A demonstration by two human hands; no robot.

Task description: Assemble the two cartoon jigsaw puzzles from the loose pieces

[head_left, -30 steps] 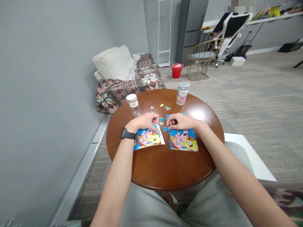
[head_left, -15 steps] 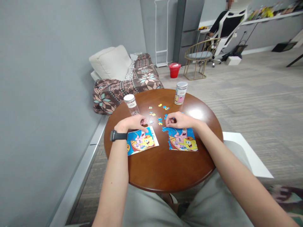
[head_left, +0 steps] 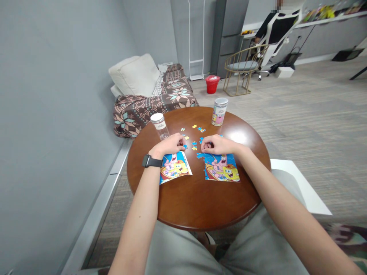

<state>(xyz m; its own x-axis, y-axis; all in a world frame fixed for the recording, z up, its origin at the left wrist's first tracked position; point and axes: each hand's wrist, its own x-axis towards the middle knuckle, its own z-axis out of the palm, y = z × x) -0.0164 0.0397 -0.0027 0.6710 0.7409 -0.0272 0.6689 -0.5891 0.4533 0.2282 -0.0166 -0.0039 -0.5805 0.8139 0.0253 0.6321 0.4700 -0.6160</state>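
My left hand (head_left: 172, 144), with a black watch on the wrist, is above the picture card (head_left: 176, 168). Its thumb and fingers close on a small blue puzzle piece (head_left: 185, 146). On the right lies a partly joined jigsaw puzzle (head_left: 220, 172) with the same cartoon picture, its left edge uneven. My right hand (head_left: 216, 144) rests at the puzzle's top edge, fingers curled and tips pressed together; whatever they hold is hidden. Several loose puzzle pieces (head_left: 194, 145) lie between and beyond my hands.
A clear jar (head_left: 160, 128) with a white lid stands at the table's far left. A printed canister (head_left: 219, 112) is at the far right of the round brown table (head_left: 197, 206). Beyond are a covered sofa (head_left: 172, 91), a red bin (head_left: 212, 84), and a person seated in a white chair (head_left: 282, 32).
My left hand has shifted right and its fingers have closed on a loose puzzle piece. The forearm covers more of the picture card's left side. My right hand stays at the puzzle's top edge.
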